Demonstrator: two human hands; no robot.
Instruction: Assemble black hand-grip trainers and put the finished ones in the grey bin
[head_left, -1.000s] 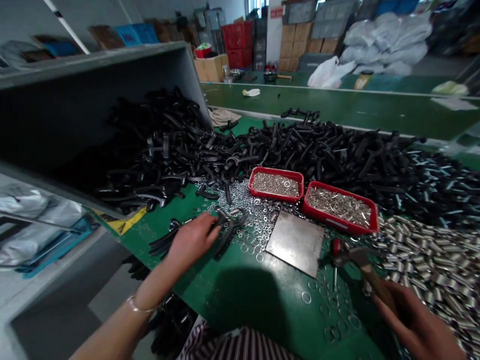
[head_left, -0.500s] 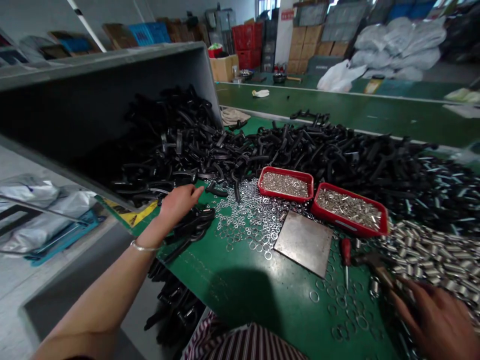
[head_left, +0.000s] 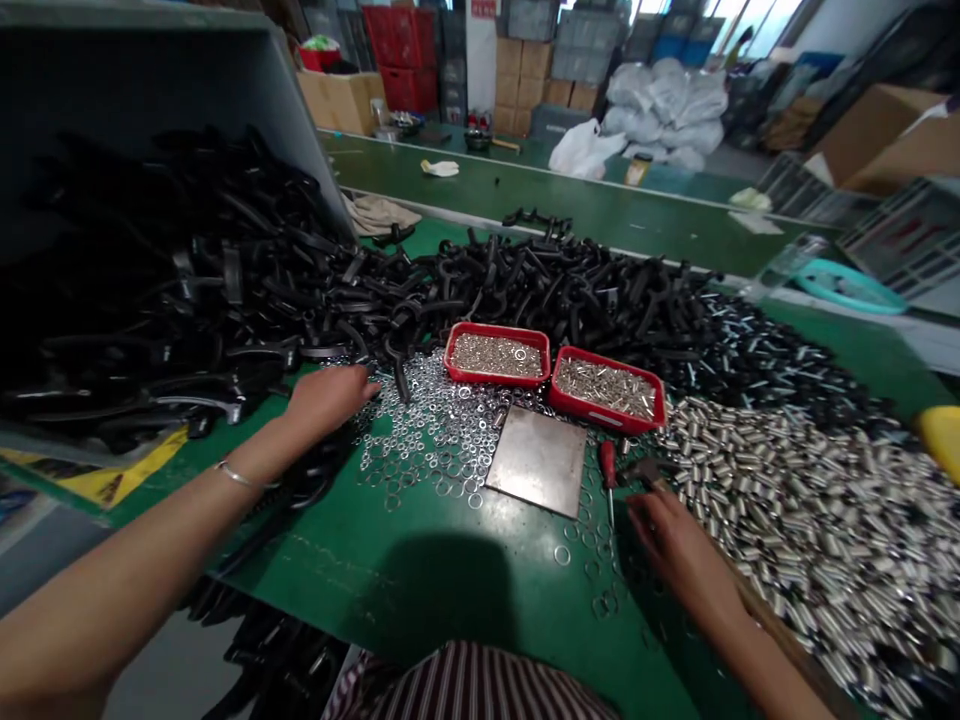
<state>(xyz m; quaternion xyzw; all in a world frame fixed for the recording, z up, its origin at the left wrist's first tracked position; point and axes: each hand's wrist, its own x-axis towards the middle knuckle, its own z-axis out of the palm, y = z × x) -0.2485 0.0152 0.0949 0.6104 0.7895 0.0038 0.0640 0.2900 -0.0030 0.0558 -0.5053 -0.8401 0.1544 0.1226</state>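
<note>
Left hand (head_left: 330,400), grip unclear, beside black handles (head_left: 409,318), left of centre | Right hand (head_left: 670,525), grip unclear, beside hammer (head_left: 643,480), lower right | Handles heaped upper left to centre, much apparently remaining; rings (head_left: 442,420) scattered mid-frame; finished pieces indistinguishable

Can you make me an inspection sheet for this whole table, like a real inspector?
Surface: green tabletop, metal plate lying flat.
Things at hand: black parts heaped; hammer right of the plate.
Clutter: loose rings scattered; silvery cylinders piled right; red-handled screwdriver; two red trays of small metal pieces.
Left hand: by black parts and rings; grip unclear.
Right hand: at the hammer; grip unclear.
Cables: nothing seen.
Surroundings: grey bin, cardboard boxes, pale bags.
</note>
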